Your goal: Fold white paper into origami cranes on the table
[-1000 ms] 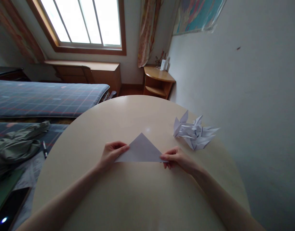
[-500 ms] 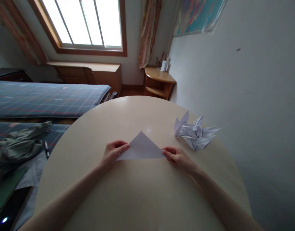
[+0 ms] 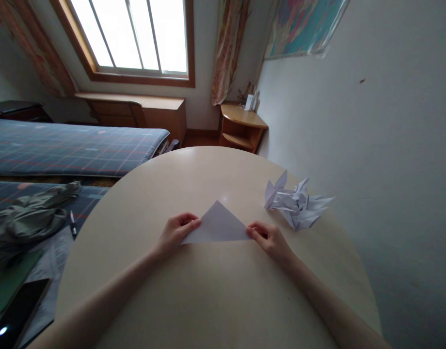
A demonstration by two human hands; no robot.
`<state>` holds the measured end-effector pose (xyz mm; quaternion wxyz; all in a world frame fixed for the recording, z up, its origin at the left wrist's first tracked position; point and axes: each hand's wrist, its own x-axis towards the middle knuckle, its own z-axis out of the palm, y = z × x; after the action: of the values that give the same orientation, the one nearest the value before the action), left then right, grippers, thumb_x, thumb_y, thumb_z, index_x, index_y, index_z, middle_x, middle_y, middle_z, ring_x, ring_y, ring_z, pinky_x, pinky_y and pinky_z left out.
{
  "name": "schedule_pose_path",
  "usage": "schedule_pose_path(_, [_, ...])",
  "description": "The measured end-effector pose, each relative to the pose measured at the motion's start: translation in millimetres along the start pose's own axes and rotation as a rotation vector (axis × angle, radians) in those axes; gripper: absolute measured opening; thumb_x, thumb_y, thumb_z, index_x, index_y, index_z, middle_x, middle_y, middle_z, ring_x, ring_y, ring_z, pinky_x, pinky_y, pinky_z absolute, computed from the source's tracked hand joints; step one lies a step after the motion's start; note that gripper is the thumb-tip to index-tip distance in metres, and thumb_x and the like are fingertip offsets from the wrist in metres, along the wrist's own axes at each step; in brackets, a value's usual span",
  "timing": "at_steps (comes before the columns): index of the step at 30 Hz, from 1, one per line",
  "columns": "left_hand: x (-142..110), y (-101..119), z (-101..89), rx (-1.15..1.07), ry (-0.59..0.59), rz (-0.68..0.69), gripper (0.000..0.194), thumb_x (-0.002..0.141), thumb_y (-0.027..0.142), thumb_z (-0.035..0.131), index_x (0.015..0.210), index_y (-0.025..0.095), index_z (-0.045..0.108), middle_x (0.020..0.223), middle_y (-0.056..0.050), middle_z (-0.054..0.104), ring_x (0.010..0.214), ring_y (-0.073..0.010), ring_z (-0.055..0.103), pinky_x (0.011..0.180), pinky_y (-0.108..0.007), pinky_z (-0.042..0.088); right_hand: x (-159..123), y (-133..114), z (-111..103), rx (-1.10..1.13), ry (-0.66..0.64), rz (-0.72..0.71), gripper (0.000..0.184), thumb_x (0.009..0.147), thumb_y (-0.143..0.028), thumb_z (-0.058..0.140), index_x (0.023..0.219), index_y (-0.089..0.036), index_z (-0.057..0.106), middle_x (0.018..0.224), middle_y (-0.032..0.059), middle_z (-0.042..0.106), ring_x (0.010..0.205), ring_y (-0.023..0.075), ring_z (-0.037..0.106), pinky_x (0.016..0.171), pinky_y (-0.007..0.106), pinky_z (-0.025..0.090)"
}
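A white sheet of paper (image 3: pixel 218 226), folded into a triangle, has its point facing away from me and its long straight edge towards me. My left hand (image 3: pixel 178 231) pinches its left side between thumb and fingers. At the right corner, my right hand (image 3: pixel 267 237) grips the paper in the same way. Both hands are low over the round cream table (image 3: pixel 223 291). To the right of my right hand lies a cluster of folded white paper pieces (image 3: pixel 297 203) with pointed tips, apart from the hand.
On the left, a bed with a plaid mattress (image 3: pixel 73 148) stands beside the table. A grey-green cloth (image 3: pixel 30 213), a pen (image 3: pixel 72 224) and a black phone (image 3: pixel 21 310) with its light on lie nearby. The wall (image 3: pixel 401 160) borders the table's right side.
The view has shifted slightly, so everything sits a little differently in the picture. Both hands keep hold of the folded paper, and its shape looks the same.
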<state>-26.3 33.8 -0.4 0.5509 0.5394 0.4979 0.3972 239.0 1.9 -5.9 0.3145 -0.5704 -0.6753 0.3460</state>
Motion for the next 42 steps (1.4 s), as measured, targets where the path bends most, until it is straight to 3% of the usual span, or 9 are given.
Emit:
schedule_pose_path(4, [-2, -1, 4.2, 0.059, -0.006, 0.007, 0.04, 0.066, 0.052, 0.065, 0.075, 0.013, 0.062, 0.057, 0.0, 0.061, 0.045, -0.0084, 0.045, 0.042, -0.018, 0.027, -2, 0, 3, -0.509, 0.179, -0.142, 0.036, 0.09, -0.039, 0.04, 0.074, -0.02, 0.066, 0.069, 0.0054, 0.066, 0.063, 0.0175, 0.055, 0.055, 0.027, 0.032])
schedule_pose_path(8, [-1, -5, 5.1, 0.105, 0.006, 0.047, 0.041, 0.068, 0.053, 0.063, 0.076, 0.013, 0.061, 0.056, 0.0, 0.062, 0.045, -0.0092, 0.046, 0.043, -0.018, 0.029, -3, -3, 4, -0.732, 0.28, -0.272, 0.036, 0.094, -0.036, 0.036, 0.091, -0.02, 0.068, 0.079, 0.0083, 0.067, 0.075, 0.0211, 0.057, 0.066, 0.029, 0.039])
schedule_pose_path(14, [-4, -13, 6.8, 0.273, 0.011, 0.161, 0.034, 0.076, 0.048, 0.056, 0.073, 0.014, 0.062, 0.049, 0.003, 0.053, 0.042, -0.0073, 0.038, 0.041, -0.017, 0.025, -8, -10, 14, -0.63, 0.185, -0.527, 0.053, 0.088, -0.041, 0.049, 0.134, -0.017, 0.04, 0.125, 0.0147, 0.053, 0.109, 0.029, 0.05, 0.091, 0.041, 0.042])
schedule_pose_path(17, [-8, -14, 8.6, 0.427, -0.013, 0.275, 0.03, 0.081, 0.042, 0.052, 0.073, 0.015, 0.063, 0.044, 0.006, 0.045, 0.042, -0.0066, 0.033, 0.042, -0.017, 0.024, -11, -12, 26, -0.589, 0.098, -0.555, 0.075, 0.083, -0.044, 0.055, 0.144, -0.016, 0.02, 0.142, 0.0177, 0.035, 0.123, 0.0325, 0.04, 0.097, 0.047, 0.039])
schedule_pose_path(21, [-14, -11, 8.6, 0.532, -0.077, 0.393, 0.03, 0.083, 0.04, 0.048, 0.075, 0.016, 0.064, 0.042, 0.007, 0.041, 0.041, -0.0067, 0.033, 0.042, -0.017, 0.025, -14, -11, 34, -0.505, 0.024, -0.514, 0.079, 0.084, -0.034, 0.055, 0.146, -0.02, 0.007, 0.147, 0.017, 0.026, 0.131, 0.0312, 0.033, 0.102, 0.049, 0.036])
schedule_pose_path(30, [-12, -12, 4.7, 0.313, -0.099, 0.373, 0.061, 0.091, 0.054, 0.023, 0.075, 0.013, 0.064, 0.044, 0.004, 0.043, 0.039, -0.0085, 0.037, 0.043, -0.019, 0.029, -10, -6, 27, -0.242, -0.049, -0.498, 0.074, 0.084, -0.044, 0.054, 0.145, -0.023, 0.017, 0.146, 0.0135, 0.031, 0.132, 0.0286, 0.032, 0.106, 0.046, 0.033])
schedule_pose_path(37, [-10, -7, 5.3, 0.539, -0.163, 0.399, 0.033, 0.085, 0.041, 0.046, 0.08, 0.015, 0.066, 0.055, 0.002, 0.058, 0.049, -0.0092, 0.046, 0.048, -0.018, 0.033, -10, -7, 24, -0.027, -0.011, -0.381, 0.052, 0.091, -0.051, 0.034, 0.132, -0.021, 0.048, 0.138, 0.0111, 0.046, 0.126, 0.0266, 0.043, 0.104, 0.043, 0.035])
schedule_pose_path(39, [-10, -7, 6.1, 0.547, -0.176, 0.39, 0.03, 0.084, 0.039, 0.048, 0.082, 0.015, 0.066, 0.055, 0.002, 0.058, 0.048, -0.0086, 0.045, 0.048, -0.018, 0.033, -11, -7, 24, 0.054, 0.021, -0.296, 0.052, 0.091, -0.053, 0.033, 0.116, -0.019, 0.062, 0.125, 0.0117, 0.058, 0.117, 0.0281, 0.051, 0.098, 0.04, 0.04])
schedule_pose_path(42, [-11, -7, 7.4, 0.524, -0.175, 0.383, 0.026, 0.083, 0.038, 0.051, 0.082, 0.016, 0.065, 0.058, 0.001, 0.06, 0.048, -0.0085, 0.046, 0.048, -0.018, 0.035, -11, -4, 27, 0.169, 0.098, -0.091, 0.061, 0.083, -0.067, 0.036, 0.073, -0.016, 0.068, 0.073, 0.0083, 0.068, 0.079, 0.0266, 0.063, 0.067, 0.033, 0.05])
